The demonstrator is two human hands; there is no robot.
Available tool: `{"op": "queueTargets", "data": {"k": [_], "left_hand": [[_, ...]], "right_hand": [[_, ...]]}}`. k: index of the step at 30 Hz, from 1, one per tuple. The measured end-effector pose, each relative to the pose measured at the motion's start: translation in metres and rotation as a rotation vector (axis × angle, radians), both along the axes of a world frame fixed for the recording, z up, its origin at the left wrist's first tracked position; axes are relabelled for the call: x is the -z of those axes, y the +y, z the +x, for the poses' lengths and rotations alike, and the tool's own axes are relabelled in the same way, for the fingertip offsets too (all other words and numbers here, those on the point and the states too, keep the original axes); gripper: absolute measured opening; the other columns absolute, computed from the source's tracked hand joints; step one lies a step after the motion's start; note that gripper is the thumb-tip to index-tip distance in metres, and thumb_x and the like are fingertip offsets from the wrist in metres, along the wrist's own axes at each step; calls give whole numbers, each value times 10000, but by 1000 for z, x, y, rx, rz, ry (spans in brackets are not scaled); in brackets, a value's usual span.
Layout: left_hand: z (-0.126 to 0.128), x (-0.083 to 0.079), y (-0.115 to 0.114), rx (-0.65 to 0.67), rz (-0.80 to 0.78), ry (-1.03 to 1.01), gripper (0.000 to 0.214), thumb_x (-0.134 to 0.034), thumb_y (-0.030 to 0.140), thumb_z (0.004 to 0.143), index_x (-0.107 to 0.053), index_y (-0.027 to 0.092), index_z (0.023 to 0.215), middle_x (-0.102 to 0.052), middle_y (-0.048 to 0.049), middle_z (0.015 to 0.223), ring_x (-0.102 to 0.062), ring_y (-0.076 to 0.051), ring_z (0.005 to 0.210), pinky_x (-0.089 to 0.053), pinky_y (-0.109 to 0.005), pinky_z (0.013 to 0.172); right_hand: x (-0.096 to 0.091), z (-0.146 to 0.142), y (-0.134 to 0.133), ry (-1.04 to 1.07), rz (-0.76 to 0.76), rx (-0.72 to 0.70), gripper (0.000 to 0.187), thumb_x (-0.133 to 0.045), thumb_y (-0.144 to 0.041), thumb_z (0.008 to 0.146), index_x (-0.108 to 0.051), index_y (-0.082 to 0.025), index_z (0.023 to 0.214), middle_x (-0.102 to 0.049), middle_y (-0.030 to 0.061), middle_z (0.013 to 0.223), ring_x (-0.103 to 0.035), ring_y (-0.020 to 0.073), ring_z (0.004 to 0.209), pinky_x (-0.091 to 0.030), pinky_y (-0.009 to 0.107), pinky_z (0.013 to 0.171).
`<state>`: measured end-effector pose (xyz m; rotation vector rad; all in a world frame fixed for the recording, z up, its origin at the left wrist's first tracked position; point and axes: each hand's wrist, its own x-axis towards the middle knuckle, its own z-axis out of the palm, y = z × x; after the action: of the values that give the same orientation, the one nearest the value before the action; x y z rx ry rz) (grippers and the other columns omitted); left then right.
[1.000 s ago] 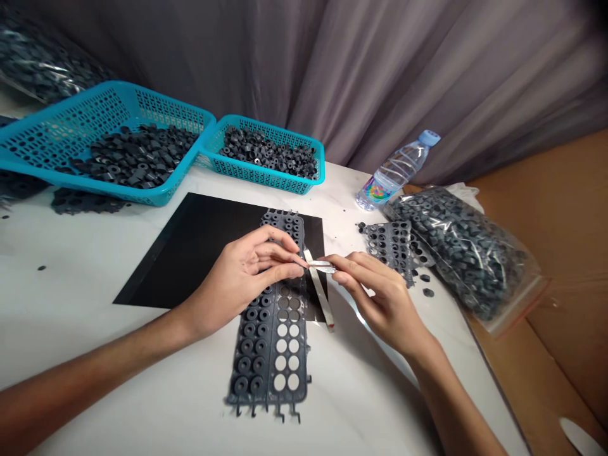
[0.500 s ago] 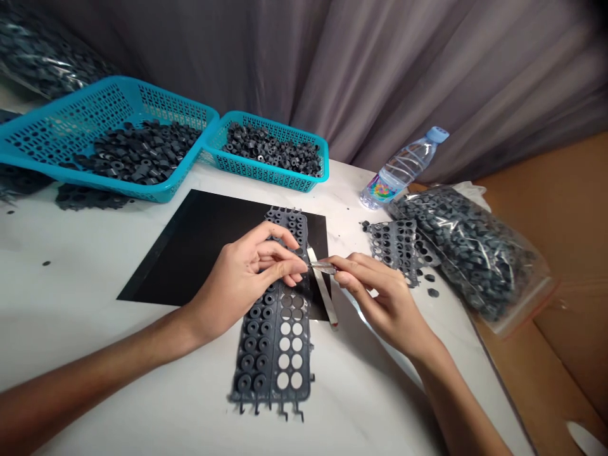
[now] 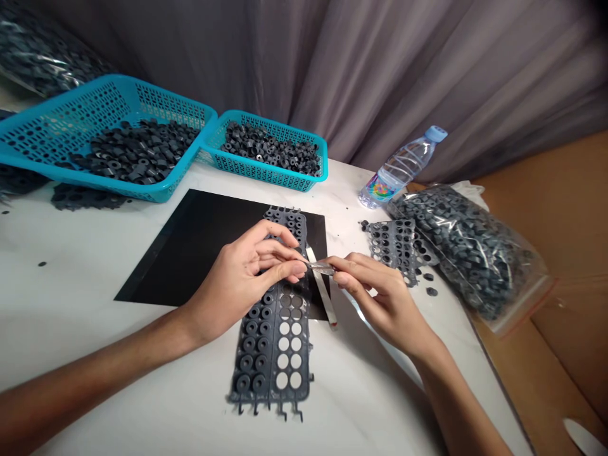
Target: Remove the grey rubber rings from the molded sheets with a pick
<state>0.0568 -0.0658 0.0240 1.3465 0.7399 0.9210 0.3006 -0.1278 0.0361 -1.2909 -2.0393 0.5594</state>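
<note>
My right hand (image 3: 375, 288) pinches a small, shiny, pointed metal tool (image 3: 323, 268) that looks like tweezers, its tip pointing left. The thumb and forefinger of my left hand (image 3: 251, 266) are pressed together at that tip; whatever lies between them is hidden. Below both hands is a dark grey moulded rubber sheet (image 3: 277, 364). Ring-shaped parts fill its left columns, while round open holes run down the lower right columns. A white stick (image 3: 323, 297) with a reddish lower end lies under the metal tool, along the sheet's right side.
A black mat (image 3: 190, 253) lies partly beneath the sheet. Behind it stand a large blue basket (image 3: 164, 190) and a smaller one (image 3: 266, 175), both holding dark rubber parts. To the right are a water bottle (image 3: 399, 168), a punched sheet scrap (image 3: 392, 247) and a filled plastic bag (image 3: 475, 253).
The metal tool has tilted slightly at my left fingertips. Both hands stay nearly in place, and the whole view has shifted a little.
</note>
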Motion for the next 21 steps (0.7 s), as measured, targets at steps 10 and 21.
{"op": "queueTargets", "data": {"k": [10, 21], "left_hand": [[1, -2, -2, 20, -27, 15, 319, -825, 298, 893, -569, 204, 1058, -785, -8, 952, -766, -135, 825, -639, -255, 855], [0, -3, -2, -6, 22, 36, 337, -826, 307, 895, -558, 214, 1078, -787, 12, 902, -768, -135, 819, -637, -237, 839]], "right_hand": [[-1, 0, -1, -6, -14, -6, 285, -559, -214, 1074, -721, -171, 1305, -667, 46, 911, -614, 157, 817, -471, 292, 771], [-1, 0, -1, -18, 11, -13, 285, -566, -194, 1066, -710, -183, 1312, -674, 50, 930, -623, 167, 836, -477, 307, 787]]}}
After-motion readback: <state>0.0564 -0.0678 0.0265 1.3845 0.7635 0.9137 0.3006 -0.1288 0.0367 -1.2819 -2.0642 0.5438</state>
